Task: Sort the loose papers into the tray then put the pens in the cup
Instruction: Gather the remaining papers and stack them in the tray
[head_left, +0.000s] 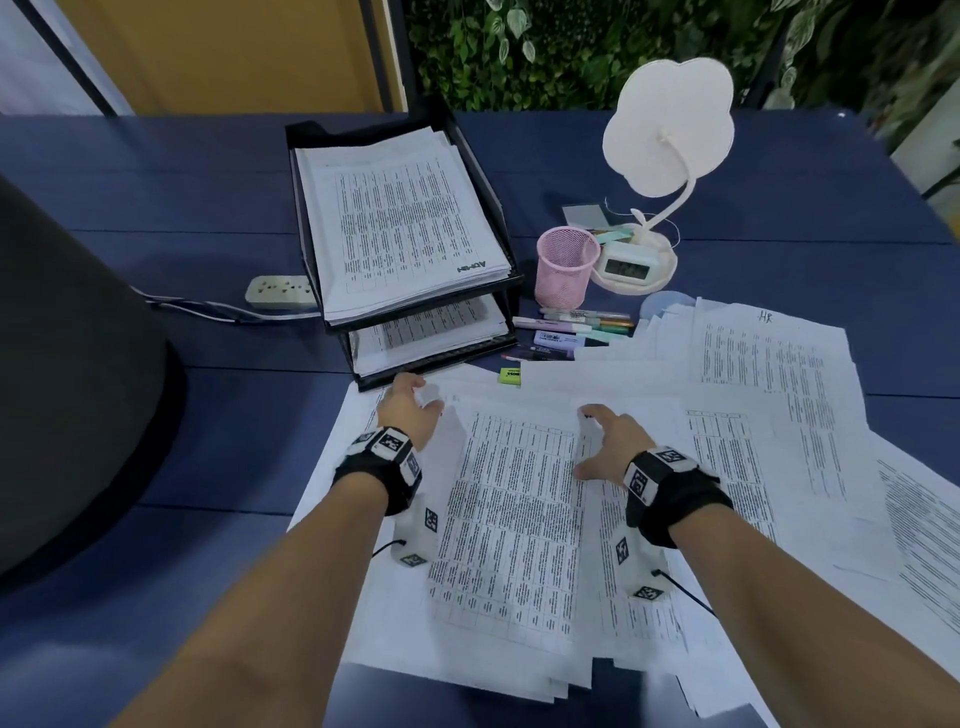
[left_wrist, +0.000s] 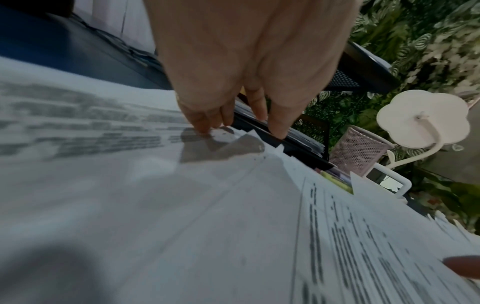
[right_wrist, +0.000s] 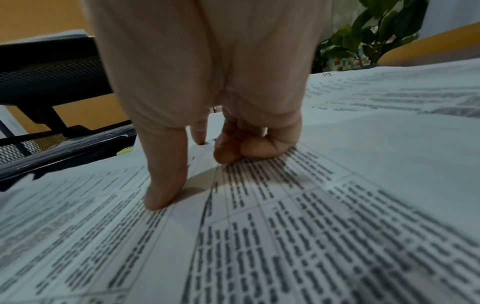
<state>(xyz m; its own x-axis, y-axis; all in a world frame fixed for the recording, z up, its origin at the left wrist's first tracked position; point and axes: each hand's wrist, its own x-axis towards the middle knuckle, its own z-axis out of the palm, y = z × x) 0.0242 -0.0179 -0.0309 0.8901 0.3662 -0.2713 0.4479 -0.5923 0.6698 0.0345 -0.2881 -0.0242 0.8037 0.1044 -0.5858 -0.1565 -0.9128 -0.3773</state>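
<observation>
Printed papers (head_left: 519, 519) lie spread in loose overlapping sheets over the near part of the blue desk. A black two-tier tray (head_left: 436, 364) behind them holds paper stacks on both levels. My left hand (head_left: 423, 395) rests straight fingertips (left_wrist: 202, 127) on the far left corner of the top sheet, just in front of the tray. My right hand (head_left: 584, 441) arches over that sheet's right edge. Its thumb (right_wrist: 155, 201) presses the sheet and its bent fingers (right_wrist: 233, 154) rest on the paper beside it. Several pens (head_left: 576, 325) lie beside an empty pink mesh cup (head_left: 566, 270).
A white flower-shaped lamp (head_left: 670, 124) with a small clock (head_left: 626, 265) stands behind the cup. A green eraser (head_left: 509, 375) lies by the tray's front. A power strip (head_left: 280, 291) and its cable lie left of the tray. A dark chair back (head_left: 67, 389) fills the left.
</observation>
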